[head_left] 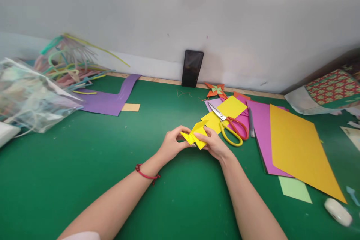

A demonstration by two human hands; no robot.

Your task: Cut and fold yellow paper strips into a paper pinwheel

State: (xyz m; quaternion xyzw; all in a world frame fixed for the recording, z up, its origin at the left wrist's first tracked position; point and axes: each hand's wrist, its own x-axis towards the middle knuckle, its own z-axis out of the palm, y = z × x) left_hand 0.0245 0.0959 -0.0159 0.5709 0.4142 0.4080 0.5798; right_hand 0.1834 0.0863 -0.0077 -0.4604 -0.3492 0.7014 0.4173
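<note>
A folded piece of yellow paper [200, 139] with pointed flaps is held between both hands above the green table. My left hand [176, 140] pinches its left side, thumb and fingers closed on the paper. On the other side, my right hand [214, 143] grips it with the thumb laid over the front; the fingers behind are partly hidden. Just beyond my right hand lie scissors [234, 132] with red and yellow handles, resting partly on a flat yellow sheet [234, 107].
Purple paper [109, 103] and a plastic bag [36, 97] with pipe cleaners [81, 71] occupy the left. A black phone [192, 68] leans against the wall near an orange paper pinwheel [216, 90]. Rightward are magenta [261, 135] and golden sheets [303, 150], a grey pen-like tool [251, 122] and a white mouse-shaped object [338, 212].
</note>
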